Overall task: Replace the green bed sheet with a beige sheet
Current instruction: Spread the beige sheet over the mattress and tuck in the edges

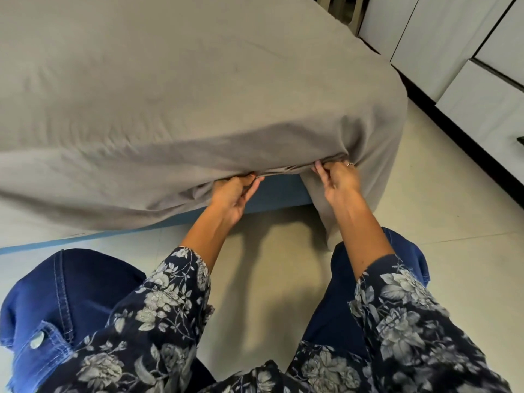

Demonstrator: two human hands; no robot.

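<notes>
— How much room was there at the bed's edge?

— The beige sheet (175, 89) covered the mattress top and hung over the near corner, its loose flap dropping almost to the pale floor (442, 211). A strip of blue bed base (272, 194) showed beneath the lifted hem. Bare floor lay between the person's knees and the bed.

— And the hands?

— Both gripped the hem. The left hand (234, 194) had its fingers curled into a gathered fold; the right hand (338, 180), wearing a ring, pinched the fabric just beside the corner.

— Anything crowding the right side?

— White cabinets (453, 46) with a dark plinth stood near, leaving a narrow floor passage.
</notes>
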